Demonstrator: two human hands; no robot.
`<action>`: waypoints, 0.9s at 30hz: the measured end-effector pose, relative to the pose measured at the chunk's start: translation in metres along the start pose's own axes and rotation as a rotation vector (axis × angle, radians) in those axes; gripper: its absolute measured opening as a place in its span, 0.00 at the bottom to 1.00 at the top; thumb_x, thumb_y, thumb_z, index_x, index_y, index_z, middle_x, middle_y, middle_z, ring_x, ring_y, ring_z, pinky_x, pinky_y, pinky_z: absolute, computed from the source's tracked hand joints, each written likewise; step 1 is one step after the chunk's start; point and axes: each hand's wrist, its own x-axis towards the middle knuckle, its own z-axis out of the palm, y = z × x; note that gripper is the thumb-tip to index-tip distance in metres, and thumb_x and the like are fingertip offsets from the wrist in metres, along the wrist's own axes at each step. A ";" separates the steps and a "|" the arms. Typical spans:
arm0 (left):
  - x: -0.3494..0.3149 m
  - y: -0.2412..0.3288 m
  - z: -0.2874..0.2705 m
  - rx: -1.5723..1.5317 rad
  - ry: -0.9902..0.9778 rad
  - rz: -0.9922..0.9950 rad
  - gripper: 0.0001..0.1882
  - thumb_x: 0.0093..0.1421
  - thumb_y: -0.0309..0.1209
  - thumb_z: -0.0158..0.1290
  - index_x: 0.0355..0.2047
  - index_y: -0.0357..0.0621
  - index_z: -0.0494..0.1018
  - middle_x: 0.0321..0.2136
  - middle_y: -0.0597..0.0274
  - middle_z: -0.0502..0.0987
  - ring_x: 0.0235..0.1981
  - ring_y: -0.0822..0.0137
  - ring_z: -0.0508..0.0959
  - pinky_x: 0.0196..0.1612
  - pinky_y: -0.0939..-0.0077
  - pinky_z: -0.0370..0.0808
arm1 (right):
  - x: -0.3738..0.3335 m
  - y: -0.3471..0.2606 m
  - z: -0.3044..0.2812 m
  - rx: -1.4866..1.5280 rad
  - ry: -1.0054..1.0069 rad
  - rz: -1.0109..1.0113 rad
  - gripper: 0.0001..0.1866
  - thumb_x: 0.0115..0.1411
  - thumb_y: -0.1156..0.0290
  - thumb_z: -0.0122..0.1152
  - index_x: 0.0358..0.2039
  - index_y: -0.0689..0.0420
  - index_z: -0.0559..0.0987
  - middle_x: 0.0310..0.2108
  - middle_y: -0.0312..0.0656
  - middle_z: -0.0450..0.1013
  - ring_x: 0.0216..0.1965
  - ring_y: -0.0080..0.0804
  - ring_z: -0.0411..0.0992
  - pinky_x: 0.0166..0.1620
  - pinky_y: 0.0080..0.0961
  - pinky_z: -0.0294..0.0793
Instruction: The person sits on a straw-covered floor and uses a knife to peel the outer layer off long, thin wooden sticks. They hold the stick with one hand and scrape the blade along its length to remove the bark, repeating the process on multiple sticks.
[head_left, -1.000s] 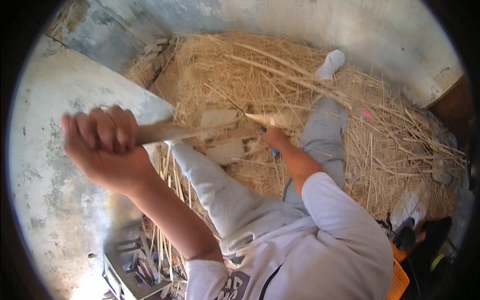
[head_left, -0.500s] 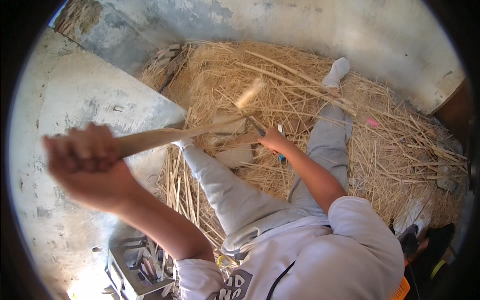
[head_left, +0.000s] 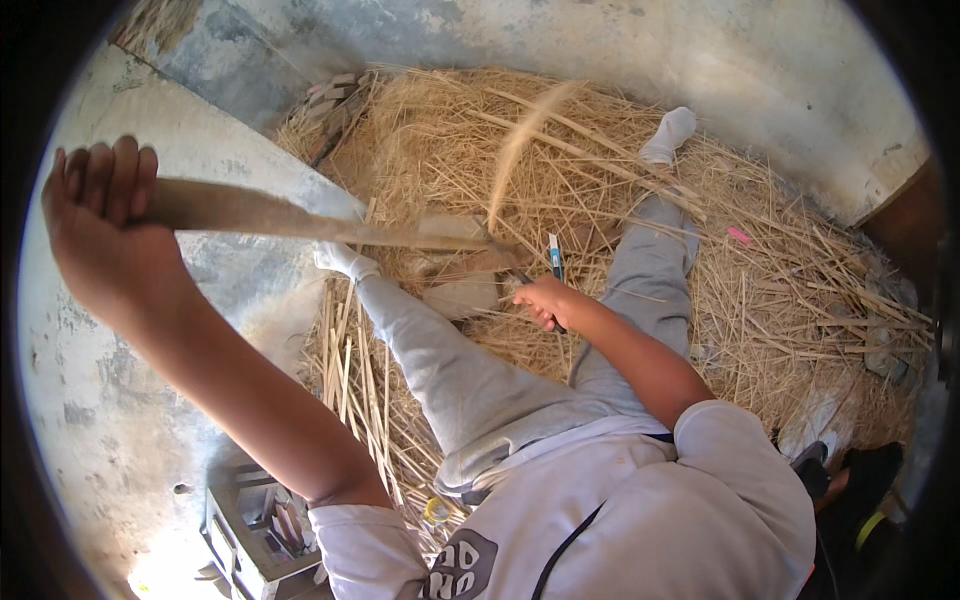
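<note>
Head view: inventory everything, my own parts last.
Wooden strip: 1, tan-brown, upper left to centre
Knife: 1, dark, at strip's far end
Shaving: 1, tan, blurred, beyond knife
Utility cutter: 1, blue and white, right of knife
Slabs: at least 2, grey, centre
Loose strips: uncountable, straw-coloured, middle and right
Scrap: 1, pink, right
Rubble: several pieces, grey-brown, far-left corner
Open box: 1, grey, lower left
Ring: 1, yellow, bottom centre-left
Dark items: count unclear, black, lower right
Walls: at least 2, weathered white, left and far
Shirt: 1, pale, bottom
Trousers: 1 pair, grey, middle
Socks: 2, white, past trousers
Left hand: 1, bare, on strip
Right hand: 1, bare, on knife
</note>
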 end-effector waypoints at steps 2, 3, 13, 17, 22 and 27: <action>0.007 -0.008 0.006 0.003 -0.015 0.024 0.13 0.65 0.26 0.45 0.22 0.41 0.59 0.16 0.67 0.55 0.17 0.73 0.55 0.21 0.78 0.55 | 0.014 -0.003 -0.015 0.330 -0.296 0.161 0.12 0.56 0.67 0.57 0.19 0.58 0.72 0.11 0.33 0.60 0.10 0.24 0.60 0.14 0.30 0.57; 0.009 -0.010 0.003 0.015 -0.013 0.021 0.12 0.65 0.26 0.45 0.23 0.40 0.60 0.16 0.66 0.56 0.17 0.73 0.56 0.22 0.79 0.56 | -0.001 -0.012 -0.001 0.159 -0.139 0.068 0.12 0.56 0.67 0.57 0.18 0.58 0.72 0.11 0.34 0.60 0.10 0.24 0.60 0.14 0.30 0.57; 0.003 -0.007 -0.005 0.125 -0.010 0.163 0.11 0.64 0.26 0.43 0.26 0.33 0.64 0.19 0.59 0.63 0.16 0.71 0.60 0.23 0.79 0.63 | -0.118 -0.127 0.119 -0.507 0.269 -1.095 0.11 0.59 0.67 0.56 0.26 0.61 0.78 0.15 0.39 0.72 0.15 0.27 0.67 0.21 0.32 0.67; -0.007 0.001 -0.003 0.124 0.067 0.144 0.11 0.63 0.25 0.42 0.22 0.37 0.61 0.17 0.61 0.59 0.15 0.72 0.57 0.21 0.80 0.61 | -0.026 -0.034 0.053 -0.526 0.350 -0.921 0.14 0.59 0.66 0.57 0.36 0.64 0.81 0.20 0.48 0.76 0.22 0.36 0.76 0.28 0.33 0.74; -0.001 0.001 -0.027 -0.130 -0.264 0.078 0.15 0.62 0.23 0.40 0.18 0.47 0.53 0.15 0.67 0.51 0.15 0.74 0.51 0.17 0.80 0.52 | 0.058 0.029 -0.001 -0.652 0.447 -0.234 0.18 0.60 0.62 0.56 0.34 0.68 0.80 0.25 0.52 0.78 0.23 0.45 0.77 0.28 0.39 0.75; 0.000 0.004 -0.027 -0.219 -0.325 -0.051 0.17 0.63 0.24 0.43 0.18 0.49 0.53 0.14 0.68 0.51 0.15 0.75 0.50 0.16 0.82 0.50 | 0.045 0.021 0.008 0.251 -0.482 0.233 0.20 0.61 0.61 0.53 0.13 0.46 0.61 0.10 0.25 0.54 0.09 0.20 0.52 0.16 0.26 0.52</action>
